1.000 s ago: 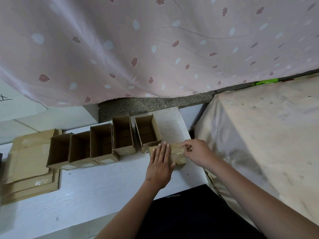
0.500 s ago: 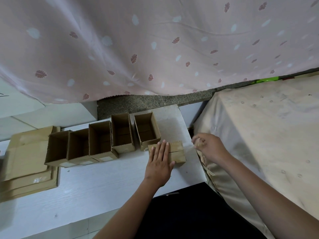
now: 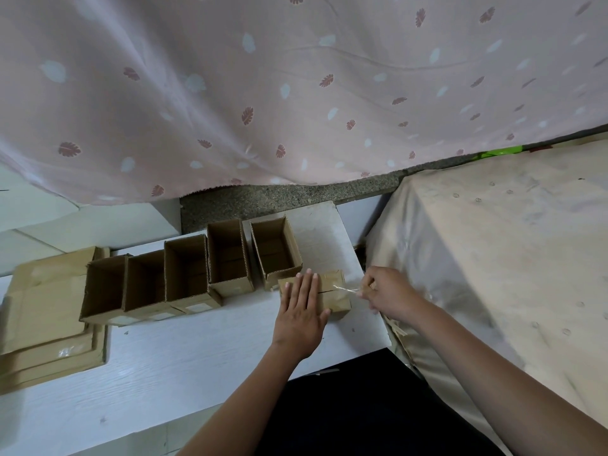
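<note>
Up at twelve o'clock, filling the top of your view, hangs the pink cloth [image 3: 296,93] with its leaf print. Over at three o'clock sits the bulky shape under a beige cover [image 3: 493,241], just beside the table's right end. The white table [image 3: 197,357] runs from nine o'clock through the centre, right in front of you.

At nine o'clock on that table lies a stack of flattened cardboard [image 3: 42,301]. Next to it, a row of five open boxes [image 3: 184,274] stands mouth-up, stepping from nine o'clock toward the centre. The first four press side to side, and the fifth stands a little apart at the right end.

Now the action: the closed box [image 3: 335,291] sits dead centre, at the six o'clock side of that fifth open box and touching its near corner, close to the table's right edge.

Your left hand [image 3: 302,311] lies flat on the left half of its top, fingers straight and together, palm pressing down. Your right hand [image 3: 388,294] is at the box's three o'clock side, clear of the cardboard, with fingers curled and thumb and fingertips pinching the tape [image 3: 345,288]. It shows as a thin clear strand, stretched taut from the seam on the box's top across to your pinch.
</note>
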Action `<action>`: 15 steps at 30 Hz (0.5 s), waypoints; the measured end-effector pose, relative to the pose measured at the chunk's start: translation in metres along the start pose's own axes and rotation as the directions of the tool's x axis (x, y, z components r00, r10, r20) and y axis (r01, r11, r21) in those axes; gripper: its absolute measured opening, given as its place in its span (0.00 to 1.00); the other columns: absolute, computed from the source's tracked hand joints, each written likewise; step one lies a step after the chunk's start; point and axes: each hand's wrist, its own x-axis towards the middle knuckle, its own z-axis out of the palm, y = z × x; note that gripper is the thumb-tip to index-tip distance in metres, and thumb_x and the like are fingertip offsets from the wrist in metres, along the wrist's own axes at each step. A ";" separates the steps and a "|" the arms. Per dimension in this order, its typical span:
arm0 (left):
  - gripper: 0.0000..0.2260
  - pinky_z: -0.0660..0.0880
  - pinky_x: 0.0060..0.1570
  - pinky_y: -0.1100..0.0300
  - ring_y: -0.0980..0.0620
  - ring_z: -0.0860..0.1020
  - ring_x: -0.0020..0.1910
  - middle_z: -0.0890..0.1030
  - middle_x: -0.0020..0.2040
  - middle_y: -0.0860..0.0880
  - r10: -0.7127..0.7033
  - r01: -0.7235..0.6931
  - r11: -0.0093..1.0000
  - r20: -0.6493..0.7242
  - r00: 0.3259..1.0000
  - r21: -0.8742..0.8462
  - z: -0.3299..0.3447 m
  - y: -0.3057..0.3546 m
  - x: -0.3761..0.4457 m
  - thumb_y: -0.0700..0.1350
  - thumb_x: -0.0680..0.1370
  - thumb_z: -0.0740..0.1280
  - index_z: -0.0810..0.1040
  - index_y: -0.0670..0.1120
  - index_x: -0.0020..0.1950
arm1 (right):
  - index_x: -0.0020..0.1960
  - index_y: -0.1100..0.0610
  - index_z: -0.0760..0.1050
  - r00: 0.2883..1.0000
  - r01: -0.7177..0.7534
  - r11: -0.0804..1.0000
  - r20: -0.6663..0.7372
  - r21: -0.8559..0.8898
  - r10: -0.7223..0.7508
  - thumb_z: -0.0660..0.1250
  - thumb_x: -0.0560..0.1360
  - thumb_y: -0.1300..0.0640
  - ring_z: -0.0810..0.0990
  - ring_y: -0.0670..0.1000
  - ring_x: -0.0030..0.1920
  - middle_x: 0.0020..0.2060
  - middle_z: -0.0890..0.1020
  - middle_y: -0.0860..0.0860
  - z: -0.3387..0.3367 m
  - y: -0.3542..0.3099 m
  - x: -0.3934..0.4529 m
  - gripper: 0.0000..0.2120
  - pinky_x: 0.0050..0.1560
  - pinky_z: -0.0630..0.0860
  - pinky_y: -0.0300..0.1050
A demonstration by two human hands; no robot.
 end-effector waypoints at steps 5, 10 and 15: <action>0.33 0.32 0.77 0.47 0.46 0.29 0.78 0.31 0.80 0.45 -0.002 0.002 1.000 0.013 1.000 0.005 -0.002 0.001 -0.001 0.61 0.81 0.34 0.33 0.43 0.80 | 0.58 0.48 0.74 0.988 0.152 0.979 0.063 -0.136 -0.144 0.70 0.76 0.64 0.76 0.53 0.43 0.43 0.78 0.54 0.006 -0.013 0.003 0.15 0.46 0.76 0.47; 0.32 0.32 0.77 0.47 0.45 0.29 0.77 0.31 0.79 0.45 0.010 -0.010 1.000 0.028 1.000 0.005 -0.003 -0.001 -0.002 0.60 0.83 0.38 0.32 0.43 0.80 | 0.55 0.52 0.84 0.983 0.160 0.980 0.110 -0.119 -0.147 0.75 0.74 0.58 0.76 0.50 0.47 0.47 0.75 0.48 -0.012 -0.014 0.005 0.11 0.53 0.72 0.41; 0.32 0.33 0.77 0.47 0.46 0.28 0.77 0.30 0.79 0.45 0.013 -0.013 1.000 0.022 1.000 -0.004 -0.001 -0.002 -0.002 0.60 0.84 0.39 0.32 0.43 0.80 | 0.52 0.55 0.81 0.995 0.051 0.998 0.092 -0.037 -0.047 0.77 0.71 0.59 0.81 0.49 0.51 0.52 0.76 0.48 -0.029 0.004 0.002 0.11 0.54 0.78 0.46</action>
